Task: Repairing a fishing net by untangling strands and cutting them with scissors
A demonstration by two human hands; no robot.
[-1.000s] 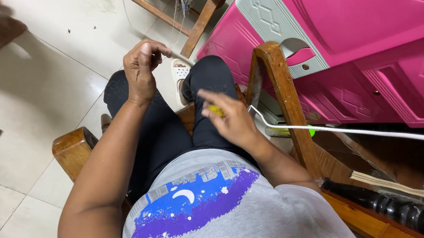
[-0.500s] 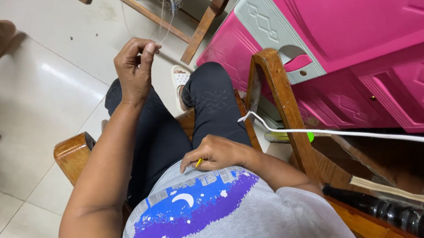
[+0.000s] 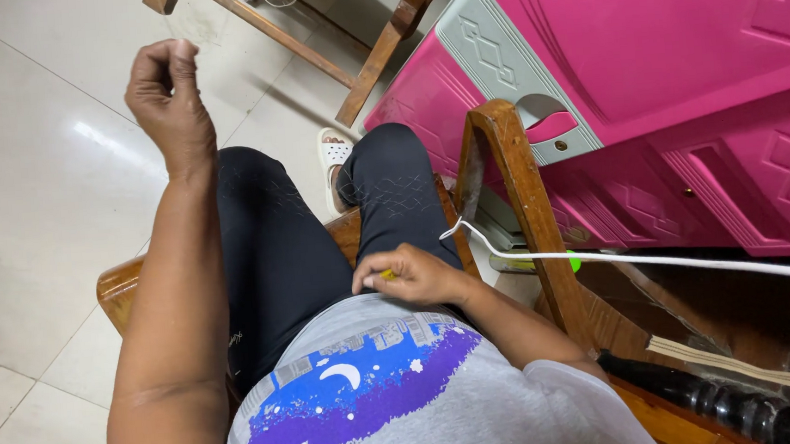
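I sit in a wooden chair (image 3: 120, 286) in black trousers and a grey shirt. My left hand (image 3: 168, 97) is raised over the tiled floor, thumb and fingertips pinched together on a fine thread that hardly shows. My right hand (image 3: 414, 275) rests low on my lap against the shirt hem, fingers closed on a small yellow object (image 3: 387, 274) of which only the tip shows.
A pink plastic cabinet (image 3: 680, 63) stands close on the right, behind the chair's wooden armrest (image 3: 514, 181). A white cable (image 3: 694, 262) runs across the armrest. A wooden frame (image 3: 256, 20) stands ahead, a white sandal (image 3: 333, 152) is on my foot, and a dark turned rod (image 3: 732, 404) lies lower right.
My left hand has risen and swung out to the left with its pinch kept. My right hand has drawn back from beside my knee to my lap.
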